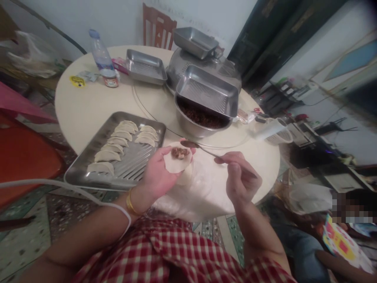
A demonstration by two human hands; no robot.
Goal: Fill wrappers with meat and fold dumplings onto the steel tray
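My left hand (157, 173) cups a round dumpling wrapper (176, 161) with a lump of brown meat filling (179, 152) on it. My right hand (240, 177) pinches the handle of a metal spoon (203, 148), whose bowl sits just over the filling. Right behind stands a steel bowl of minced filling (202, 118). To the left lies a steel tray (129, 165) with several folded dumplings (118, 145) in rows. A white plastic sheet (203, 184) covers the table edge below my hands.
Empty steel trays (145, 67) (206, 92) (194, 41) and a large steamer pot (182, 67) crowd the round table's back. A water bottle (100, 51) and small jar (110, 78) stand far left. A white basket cup (275, 131) lies right. Red chair (26, 153) at left.
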